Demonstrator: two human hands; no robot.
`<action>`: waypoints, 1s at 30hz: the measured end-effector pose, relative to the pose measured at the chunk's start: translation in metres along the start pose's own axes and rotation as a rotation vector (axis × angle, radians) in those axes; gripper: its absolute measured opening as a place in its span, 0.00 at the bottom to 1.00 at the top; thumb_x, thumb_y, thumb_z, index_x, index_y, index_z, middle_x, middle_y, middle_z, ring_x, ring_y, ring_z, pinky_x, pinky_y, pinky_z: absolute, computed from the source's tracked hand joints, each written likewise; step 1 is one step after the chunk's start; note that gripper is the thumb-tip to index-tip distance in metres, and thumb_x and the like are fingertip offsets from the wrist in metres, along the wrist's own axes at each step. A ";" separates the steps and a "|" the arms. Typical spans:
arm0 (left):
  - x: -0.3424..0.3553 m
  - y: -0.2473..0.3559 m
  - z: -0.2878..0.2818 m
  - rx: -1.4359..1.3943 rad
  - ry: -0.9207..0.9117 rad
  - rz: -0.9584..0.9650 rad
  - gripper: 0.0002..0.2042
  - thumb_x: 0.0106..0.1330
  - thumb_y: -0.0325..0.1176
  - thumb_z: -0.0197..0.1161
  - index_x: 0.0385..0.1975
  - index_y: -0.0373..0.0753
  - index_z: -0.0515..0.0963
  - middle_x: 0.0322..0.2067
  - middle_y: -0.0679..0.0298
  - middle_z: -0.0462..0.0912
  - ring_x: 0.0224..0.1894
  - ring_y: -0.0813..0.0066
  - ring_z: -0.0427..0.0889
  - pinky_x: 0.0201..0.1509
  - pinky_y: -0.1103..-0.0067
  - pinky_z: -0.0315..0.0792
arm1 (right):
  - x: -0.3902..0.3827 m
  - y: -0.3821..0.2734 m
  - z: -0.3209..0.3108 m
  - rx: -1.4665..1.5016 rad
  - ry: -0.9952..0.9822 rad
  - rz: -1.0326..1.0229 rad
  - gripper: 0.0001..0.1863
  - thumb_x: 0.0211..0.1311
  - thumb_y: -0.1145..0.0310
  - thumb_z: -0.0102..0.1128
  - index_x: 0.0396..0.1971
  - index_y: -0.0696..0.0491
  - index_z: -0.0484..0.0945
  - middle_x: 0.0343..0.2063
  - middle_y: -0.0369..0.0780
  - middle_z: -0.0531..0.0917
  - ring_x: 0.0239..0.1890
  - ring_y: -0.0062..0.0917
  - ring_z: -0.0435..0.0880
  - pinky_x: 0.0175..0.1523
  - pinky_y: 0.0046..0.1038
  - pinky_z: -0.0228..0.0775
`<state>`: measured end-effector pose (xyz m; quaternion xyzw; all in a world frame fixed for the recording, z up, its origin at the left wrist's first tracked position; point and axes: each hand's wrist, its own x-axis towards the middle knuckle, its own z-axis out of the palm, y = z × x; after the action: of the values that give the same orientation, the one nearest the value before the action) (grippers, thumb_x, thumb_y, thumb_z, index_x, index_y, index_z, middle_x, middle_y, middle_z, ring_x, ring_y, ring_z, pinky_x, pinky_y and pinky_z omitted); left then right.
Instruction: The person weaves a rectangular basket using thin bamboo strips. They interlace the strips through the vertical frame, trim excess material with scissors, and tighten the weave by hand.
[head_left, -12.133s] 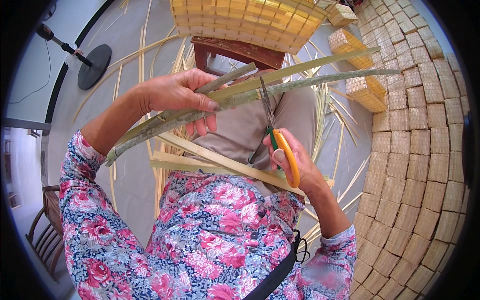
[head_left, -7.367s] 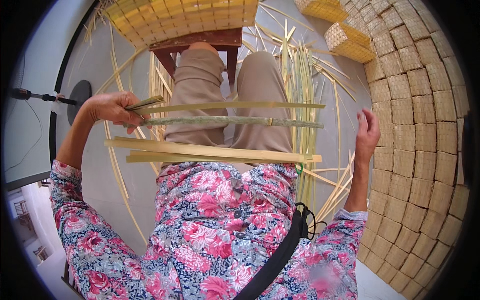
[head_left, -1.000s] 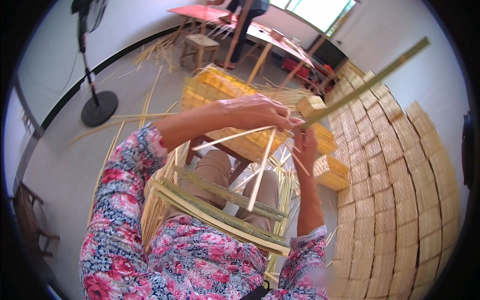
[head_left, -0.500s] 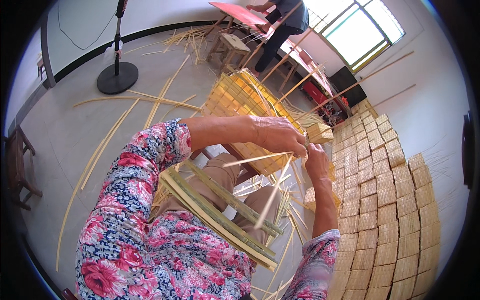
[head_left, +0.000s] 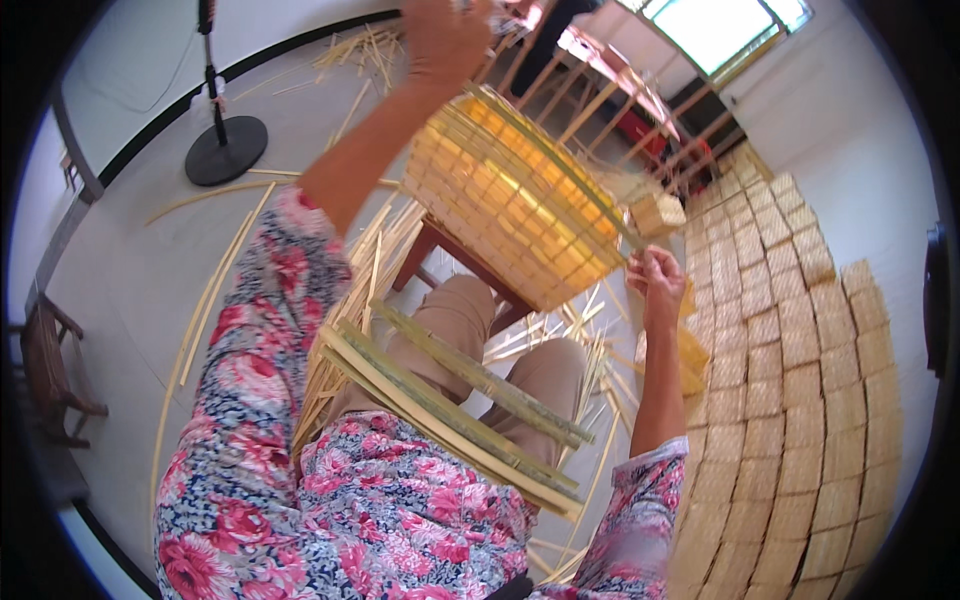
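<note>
In front of me a woven bamboo basket (head_left: pixel 500 200) lies tilted on a dark wooden stool (head_left: pixel 432 236), its long upright strips fanning out to the far right. At its near right corner my right hand (head_left: pixel 657 270) is closed, pinching the end of a greenish bamboo strip (head_left: pixel 570 160) that runs along the basket's upper edge. My left hand (head_left: pixel 445 40) is raised beyond the basket's far left corner, smeared by motion, so its fingers cannot be read. Across my lap rest several split bamboo lengths (head_left: pixel 480 390), apart from both hands.
Stacked woven blocks (head_left: pixel 790 400) line the right wall. Loose strips (head_left: pixel 215 290) lie over the floor. A black round stand base (head_left: pixel 226 150) is at the far left, a small wooden stool (head_left: pixel 60 370) at the left edge. Another person (head_left: pixel 540 45) is partly visible by a far table.
My hands were together at the basket's right corner. The left has swung up and away to the far left; the right has moved slightly right, still pinching. The basket is now less covered.
</note>
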<state>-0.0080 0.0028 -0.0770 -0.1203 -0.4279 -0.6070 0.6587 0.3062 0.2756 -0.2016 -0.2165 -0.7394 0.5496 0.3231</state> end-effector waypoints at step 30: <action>-0.160 -0.030 -0.075 -0.015 -1.244 0.215 0.10 0.60 0.28 0.54 0.39 0.44 0.80 0.30 0.57 0.82 0.32 0.53 0.83 0.31 0.63 0.77 | -0.018 0.041 0.037 0.133 0.187 -0.047 0.05 0.68 0.71 0.58 0.39 0.56 0.78 0.35 0.36 0.80 0.37 0.19 0.81 0.38 0.26 0.82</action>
<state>0.0130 0.0568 -0.2468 -0.4977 -0.7121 -0.3569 0.3434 0.2904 0.2509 -0.2523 -0.2275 -0.6727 0.5673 0.4170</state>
